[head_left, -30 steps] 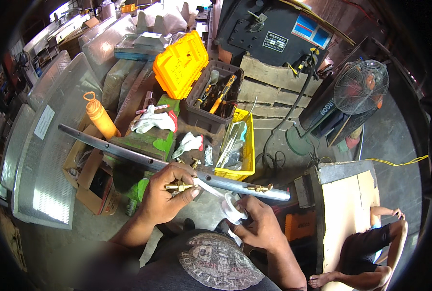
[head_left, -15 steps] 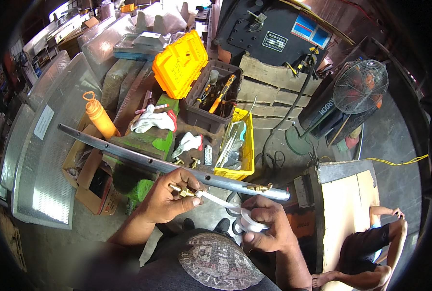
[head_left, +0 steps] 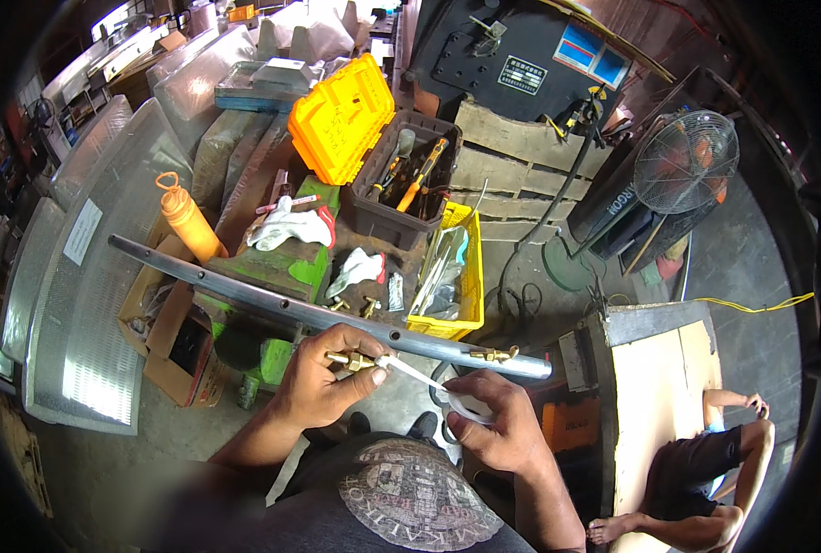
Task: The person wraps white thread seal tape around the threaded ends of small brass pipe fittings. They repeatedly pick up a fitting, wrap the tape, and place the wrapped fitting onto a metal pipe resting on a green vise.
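Pinched in the fingers of my left hand (head_left: 329, 373) is a brass fitting (head_left: 351, 360). White thread-seal tape (head_left: 416, 372) runs taut from the fitting's right end to a white spool (head_left: 469, 406), which my right hand (head_left: 503, 419) grips. Just beyond both hands lies a long grey metal tube (head_left: 332, 319) with holes along it, slanting across a green vise (head_left: 286, 267). Another brass fitting (head_left: 494, 355) sits on the tube near its right end. Two small brass fittings (head_left: 371, 307) rest on the bench behind the tube.
White work gloves (head_left: 291, 226), an orange bottle (head_left: 187, 217), an open toolbox (head_left: 401, 221) with a yellow lid and a yellow basket (head_left: 472, 313) of rods stand beyond. A cardboard box (head_left: 173, 355) is at left. At right, a person (head_left: 696, 470) sits by a wooden board and a fan (head_left: 687, 164).
My right hand has turned and shifted slightly left and down, so its fingers now cover more of the spool. My left hand still holds the fitting in nearly the same place.
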Action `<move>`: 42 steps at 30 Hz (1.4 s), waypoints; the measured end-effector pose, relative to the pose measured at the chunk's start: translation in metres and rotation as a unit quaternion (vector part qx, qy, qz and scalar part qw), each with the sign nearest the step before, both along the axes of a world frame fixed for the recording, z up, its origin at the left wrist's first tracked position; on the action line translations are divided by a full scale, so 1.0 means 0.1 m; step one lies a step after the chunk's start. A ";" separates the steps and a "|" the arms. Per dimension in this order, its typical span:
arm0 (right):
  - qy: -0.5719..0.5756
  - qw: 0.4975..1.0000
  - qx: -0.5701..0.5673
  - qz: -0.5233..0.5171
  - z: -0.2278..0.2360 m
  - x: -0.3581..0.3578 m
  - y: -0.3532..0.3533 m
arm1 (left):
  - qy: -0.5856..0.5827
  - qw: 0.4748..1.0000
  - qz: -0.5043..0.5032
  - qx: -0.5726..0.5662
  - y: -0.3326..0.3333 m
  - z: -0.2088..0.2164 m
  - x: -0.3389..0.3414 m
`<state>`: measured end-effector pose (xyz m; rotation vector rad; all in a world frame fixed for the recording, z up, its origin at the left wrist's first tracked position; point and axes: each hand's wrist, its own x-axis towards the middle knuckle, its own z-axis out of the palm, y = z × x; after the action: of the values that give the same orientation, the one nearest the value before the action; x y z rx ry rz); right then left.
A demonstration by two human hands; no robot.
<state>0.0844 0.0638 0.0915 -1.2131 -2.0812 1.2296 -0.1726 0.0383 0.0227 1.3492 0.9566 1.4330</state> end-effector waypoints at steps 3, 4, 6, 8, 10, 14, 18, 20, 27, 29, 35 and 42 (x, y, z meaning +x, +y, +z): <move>0.004 1.000 0.006 0.002 0.00 0.01 0.00 | -0.039 0.999 0.004 -0.017 -0.01 0.01 0.02; 0.007 1.000 0.019 0.006 0.00 0.01 0.00 | -0.056 0.998 0.005 -0.027 -0.01 0.02 0.03; 0.013 0.999 0.045 0.015 -0.02 0.03 0.00 | -0.058 0.998 0.013 -0.016 0.00 -0.01 0.05; 0.023 0.998 0.053 0.023 -0.04 0.03 0.01 | -0.052 0.998 0.017 -0.010 0.00 -0.02 0.05; 0.029 0.998 0.055 0.025 -0.04 0.03 0.01 | -0.040 0.999 0.016 -0.008 0.00 -0.02 0.03; 0.019 0.999 0.030 0.021 -0.02 0.05 0.00 | -0.011 1.000 0.021 0.000 0.01 -0.02 0.01; 0.017 1.000 0.008 0.022 -0.02 0.05 0.01 | 0.008 0.999 0.037 0.003 0.02 -0.02 0.02; 0.019 0.999 0.014 0.022 -0.03 0.06 0.02 | 0.015 0.999 0.045 0.002 0.02 0.00 0.02; 0.023 0.999 0.022 0.018 -0.02 0.07 0.02 | 0.045 0.998 0.052 0.010 0.03 0.04 0.00; 0.025 0.999 0.021 0.017 -0.02 0.07 0.03 | 0.056 0.997 0.055 0.018 0.04 0.06 0.00; 0.027 0.999 0.015 0.015 -0.02 0.06 0.04 | 0.062 0.994 0.077 0.049 0.06 0.04 0.02; 0.038 0.999 -0.001 0.009 -0.02 0.05 0.03 | 0.074 0.993 0.083 0.048 0.07 0.06 0.01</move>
<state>0.0893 0.0669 0.0897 -1.1334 -2.0397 1.2663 -0.1715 0.0451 0.0290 1.4905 1.1318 1.5369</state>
